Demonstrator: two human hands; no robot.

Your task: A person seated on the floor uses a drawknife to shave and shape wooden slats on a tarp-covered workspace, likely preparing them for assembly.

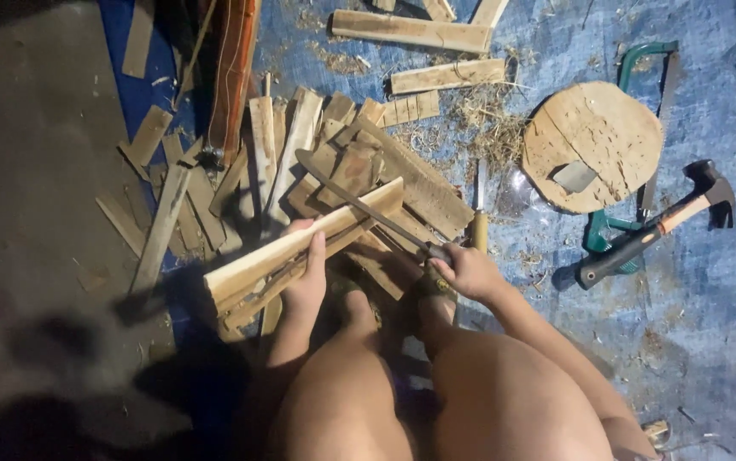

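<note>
My left hand (307, 271) grips a long pale wooden slat (300, 243) that lies slantwise above my knees. My right hand (467, 271) is closed on the handle of a long dark blade (355, 201), a machete-like knife. Its blade rests across the upper end of the slat, pointing up and left. Under both lies a heap of split wooden pieces (359, 162).
A blue tarp (709, 290) covers the floor. On it lie a round wooden disc (594, 141), a claw hammer (658, 226), a green hacksaw (654, 102), a wooden-handled chisel (479, 209) and more boards (411, 32). Bare concrete (35, 171) lies to the left.
</note>
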